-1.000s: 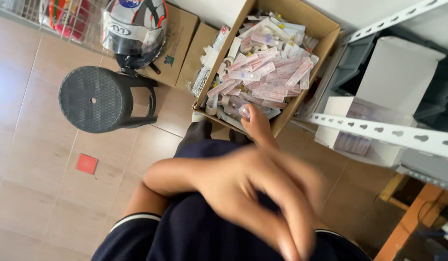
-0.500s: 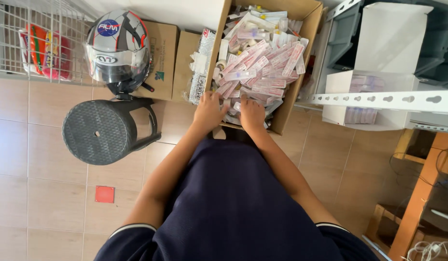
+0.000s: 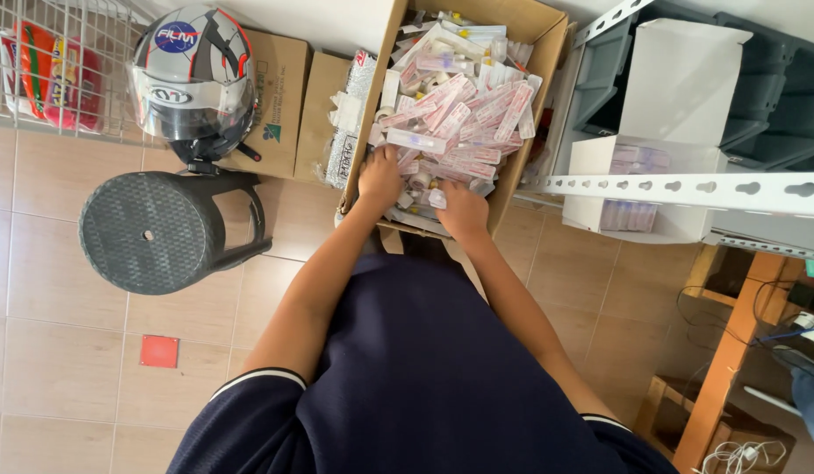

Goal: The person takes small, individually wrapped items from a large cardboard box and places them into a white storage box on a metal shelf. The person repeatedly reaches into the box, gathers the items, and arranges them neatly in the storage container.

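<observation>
Beige tiled floor, cardboard box, black stool, metal shelving

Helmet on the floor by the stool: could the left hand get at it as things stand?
Probably yes. The left hand is in the cardboard box among the packets; the helmet sits uncovered to its left, with only open floor and a small box between them.

Bright, even daylight — soft shadows under the black stool toward 3 o'clock; sharp focus, slight wide-angle bending at the edges.
</observation>
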